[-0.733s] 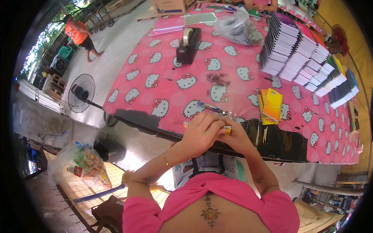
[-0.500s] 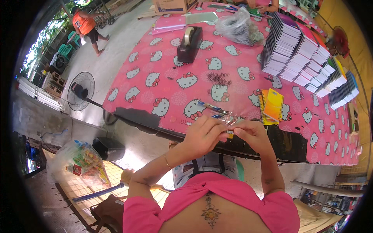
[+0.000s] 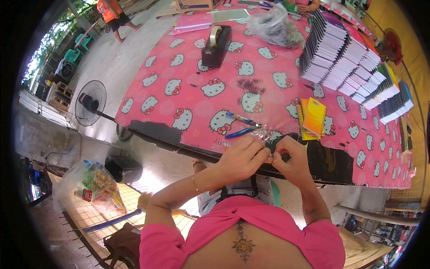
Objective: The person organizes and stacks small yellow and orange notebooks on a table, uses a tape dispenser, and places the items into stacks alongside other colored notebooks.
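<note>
My left hand (image 3: 242, 158) and my right hand (image 3: 292, 158) meet over the front edge of the table, fingertips nearly touching. Both are closed in a pinch; what they hold is too small and too covered by the fingers to name. Just beyond my left hand lie blue-handled pliers (image 3: 242, 124), their handles spread. Shiny clear scraps (image 3: 265, 133) rest at the tool's jaws, close to my fingers. To the right of my hands, spiral notebooks with yellow and orange covers (image 3: 314, 117) lie overlapping on the pink patterned tablecloth (image 3: 201, 105).
Tall stacks of spiral notebooks (image 3: 329, 54) stand at the right. Farther back are a black tape dispenser (image 3: 217, 47), a crumpled plastic bag (image 3: 274, 27) and pink notebooks (image 3: 192, 23). A fan (image 3: 91, 103) stands left of the table. One person (image 3: 114, 15) is at the far left.
My fingers have shifted; the small yellow piece seen between them before no longer shows. My right hand's fingers are more curled. The person at the far left has moved rightward.
</note>
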`<state>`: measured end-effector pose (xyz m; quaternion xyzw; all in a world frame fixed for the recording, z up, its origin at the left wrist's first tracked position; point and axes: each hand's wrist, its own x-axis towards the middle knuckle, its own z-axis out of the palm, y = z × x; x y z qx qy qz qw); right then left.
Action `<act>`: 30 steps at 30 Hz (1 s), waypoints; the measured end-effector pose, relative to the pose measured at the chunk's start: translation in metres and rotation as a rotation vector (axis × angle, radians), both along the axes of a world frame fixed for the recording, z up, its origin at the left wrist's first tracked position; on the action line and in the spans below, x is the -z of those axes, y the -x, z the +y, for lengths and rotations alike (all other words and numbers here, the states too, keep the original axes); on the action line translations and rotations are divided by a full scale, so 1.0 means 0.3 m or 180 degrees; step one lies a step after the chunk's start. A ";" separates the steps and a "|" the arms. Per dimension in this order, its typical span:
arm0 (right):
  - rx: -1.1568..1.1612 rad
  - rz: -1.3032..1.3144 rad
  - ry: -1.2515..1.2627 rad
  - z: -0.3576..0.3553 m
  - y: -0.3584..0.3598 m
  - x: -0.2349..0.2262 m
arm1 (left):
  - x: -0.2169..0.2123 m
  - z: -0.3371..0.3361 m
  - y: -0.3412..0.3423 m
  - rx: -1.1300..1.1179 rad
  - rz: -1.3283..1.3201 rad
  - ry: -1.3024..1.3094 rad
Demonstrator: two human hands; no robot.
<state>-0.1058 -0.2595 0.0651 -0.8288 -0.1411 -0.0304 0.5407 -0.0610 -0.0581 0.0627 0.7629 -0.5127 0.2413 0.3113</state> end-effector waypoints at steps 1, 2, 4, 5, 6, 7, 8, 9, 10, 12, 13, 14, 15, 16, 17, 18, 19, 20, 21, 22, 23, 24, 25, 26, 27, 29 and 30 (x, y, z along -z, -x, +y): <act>0.0370 -0.0334 0.0373 0.013 0.005 0.004 | -0.003 -0.011 -0.001 -0.0111 -0.0019 -0.0103; 0.0724 -0.0678 0.0736 0.021 0.004 0.007 | -0.008 -0.017 -0.001 -0.0239 -0.0048 -0.0215; 0.0751 -0.0372 0.0239 0.010 0.001 0.015 | -0.007 -0.030 -0.018 -0.0270 -0.0018 -0.0142; 0.0758 -0.0056 -0.0252 0.005 -0.002 0.016 | -0.009 -0.036 -0.031 -0.0313 0.0022 -0.0066; 0.0750 -0.0063 -0.0252 0.003 -0.007 0.011 | -0.013 -0.045 -0.051 -0.0322 0.0015 -0.0065; 0.0506 0.0068 -0.0798 0.001 -0.014 0.003 | -0.021 -0.056 -0.079 -0.0087 0.0199 -0.0004; 0.0363 0.0139 -0.1070 -0.013 -0.017 0.007 | -0.024 -0.059 -0.104 0.0131 0.0392 0.0058; 0.0234 0.0210 -0.1330 -0.028 -0.016 0.005 | -0.012 -0.055 -0.132 0.0123 0.0388 0.0068; 0.0373 0.0280 -0.0468 -0.074 -0.010 0.017 | 0.021 -0.045 -0.165 0.0104 0.0688 0.0263; 0.0558 0.0341 0.0405 -0.123 0.000 0.041 | 0.058 -0.034 -0.220 0.0137 0.0987 0.0463; 0.0916 -0.0450 0.0818 -0.131 0.000 0.059 | 0.067 -0.008 -0.241 -0.0235 0.0953 0.0071; 0.1284 -0.1235 0.1222 -0.134 0.003 0.084 | 0.083 0.020 -0.258 -0.0591 0.0922 -0.0332; 0.1303 -0.1221 0.1230 -0.134 0.010 0.120 | 0.127 0.042 -0.254 -0.0568 0.0931 -0.0334; 0.1168 -0.1210 0.1354 -0.129 0.017 0.167 | 0.185 0.066 -0.235 -0.0741 0.0506 -0.0644; 0.1024 -0.1180 0.1477 -0.127 0.031 0.221 | 0.220 0.088 -0.215 -0.0910 0.0094 -0.0953; 0.0651 -0.0943 0.1667 -0.126 0.050 0.272 | 0.223 0.106 -0.211 -0.0854 0.0111 -0.0972; 0.0539 -0.0912 0.1803 -0.116 0.073 0.314 | 0.223 0.123 -0.210 -0.0853 0.0443 -0.1032; 0.0536 -0.0882 0.1755 -0.099 0.078 0.313 | 0.218 0.142 -0.201 -0.0908 0.0789 -0.1110; 0.0548 -0.0842 0.1728 -0.097 0.085 0.306 | 0.198 0.130 -0.191 -0.0884 0.0823 -0.1133; 0.0559 -0.0795 0.1719 -0.099 0.088 0.307 | 0.174 0.113 -0.180 -0.0890 0.1860 -0.0521; 0.0575 -0.0829 0.1750 -0.099 0.085 0.307 | 0.150 0.100 -0.172 -0.0896 0.2869 0.0115; 0.0593 -0.0862 0.1783 -0.099 0.084 0.308 | 0.139 0.088 -0.171 -0.0888 0.2896 0.0086; 0.0607 -0.0825 0.1772 -0.100 0.082 0.306 | 0.133 0.075 -0.175 -0.0560 0.4379 0.0246; 0.0565 -0.0853 0.1820 -0.101 0.080 0.300 | 0.132 0.065 -0.175 -0.0203 0.5845 0.0447; 0.0523 -0.0880 0.1868 -0.101 0.080 0.297 | 0.147 0.053 -0.179 -0.0219 0.5871 0.0449; 0.0525 -0.0868 0.1856 -0.101 0.082 0.298 | 0.191 0.032 -0.199 -0.0044 0.6373 0.0340; 0.0540 -0.0880 0.1851 -0.101 0.082 0.298 | 0.204 0.029 -0.214 -0.0056 0.6388 0.0326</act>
